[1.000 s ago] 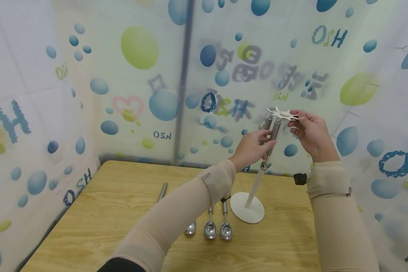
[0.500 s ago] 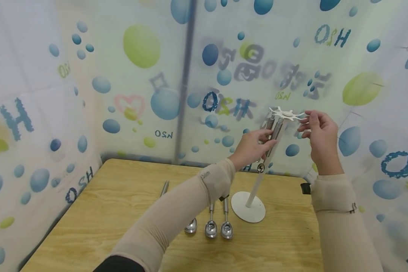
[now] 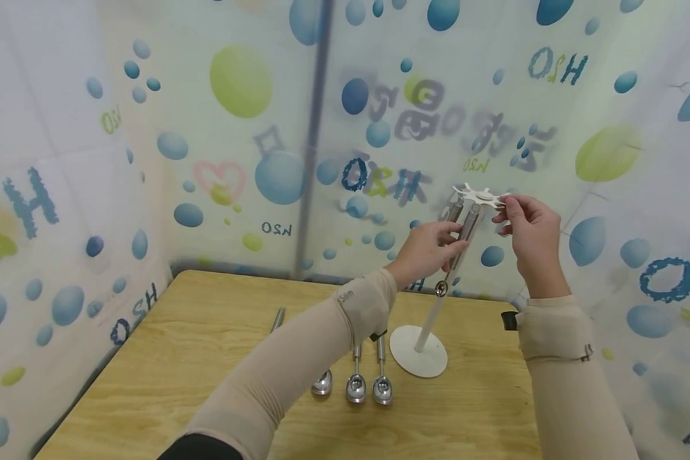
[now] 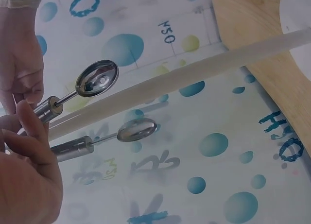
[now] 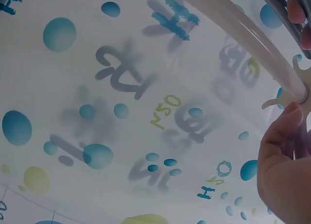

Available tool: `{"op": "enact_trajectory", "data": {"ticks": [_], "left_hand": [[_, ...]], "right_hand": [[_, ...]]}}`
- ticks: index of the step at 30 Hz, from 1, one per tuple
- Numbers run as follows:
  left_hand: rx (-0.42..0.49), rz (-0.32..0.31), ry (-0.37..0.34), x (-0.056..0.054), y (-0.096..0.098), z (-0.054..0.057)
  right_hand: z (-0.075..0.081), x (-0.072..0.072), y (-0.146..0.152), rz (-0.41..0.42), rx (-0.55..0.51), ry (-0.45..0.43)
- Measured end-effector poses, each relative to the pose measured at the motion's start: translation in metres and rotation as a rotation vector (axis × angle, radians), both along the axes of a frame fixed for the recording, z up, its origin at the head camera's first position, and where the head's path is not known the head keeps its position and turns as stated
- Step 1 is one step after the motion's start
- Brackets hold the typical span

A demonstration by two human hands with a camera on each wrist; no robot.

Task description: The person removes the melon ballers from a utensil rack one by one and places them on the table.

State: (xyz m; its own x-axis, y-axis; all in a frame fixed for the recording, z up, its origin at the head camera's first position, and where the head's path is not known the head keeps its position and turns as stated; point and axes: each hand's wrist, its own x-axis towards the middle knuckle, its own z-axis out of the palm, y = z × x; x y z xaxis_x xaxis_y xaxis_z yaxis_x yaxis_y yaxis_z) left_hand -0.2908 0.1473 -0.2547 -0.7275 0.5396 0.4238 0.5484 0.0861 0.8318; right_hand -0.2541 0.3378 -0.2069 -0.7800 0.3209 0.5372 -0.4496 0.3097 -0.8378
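Observation:
A white stand holds two hanging metal scoops with oval bowls, seen in the left wrist view as a nearer scoop [image 4: 98, 78] and a second scoop [image 4: 138, 130]. My left hand [image 3: 428, 252] holds the nearer scoop by its cylindrical handle, thumb on one side and fingers on the other. At the top of the stand is a white hook ring [image 3: 483, 195] with curved arms. My right hand [image 3: 535, 236] pinches one of those arms between thumb and fingers, which the right wrist view also shows.
The stand's round base [image 3: 408, 361] rests on the wooden table [image 3: 471, 409]. Left of it lie several metal scoops [image 3: 356, 388], partly hidden under my left forearm. A metal handle [image 3: 278, 318] pokes out beyond that arm. A patterned curtain [image 3: 236, 223] hangs behind the table.
My right hand shifted right to the outer tip of a hook arm, then came back left and now pinches the ring closer in. The left hand stays on the scoop handle.

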Motion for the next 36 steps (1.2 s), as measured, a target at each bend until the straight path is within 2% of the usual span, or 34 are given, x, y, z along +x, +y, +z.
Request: {"op": "enact_trajectory", "data": {"ticks": [6, 10, 17, 24, 36], "left_hand": [[0.016, -0.026, -0.029, 0.004, 0.001, 0.0], [0.019, -0.022, -0.031, 0.006, 0.003, -0.001], [0.019, 0.005, 0.002, 0.006, 0.006, -0.002], [0.012, 0.011, 0.003, 0.007, 0.008, 0.001], [0.022, -0.001, -0.007, 0.01, 0.007, 0.006]], "right_hand": [[-0.002, -0.004, 0.004, 0.126, -0.116, -0.032], [-0.002, -0.006, 0.005, 0.183, -0.154, -0.069], [0.001, -0.011, 0.004, 0.266, -0.202, -0.092], [0.003, -0.012, 0.004, 0.211, -0.152, -0.1], [0.004, -0.011, 0.006, 0.213, -0.176, -0.098]]}}
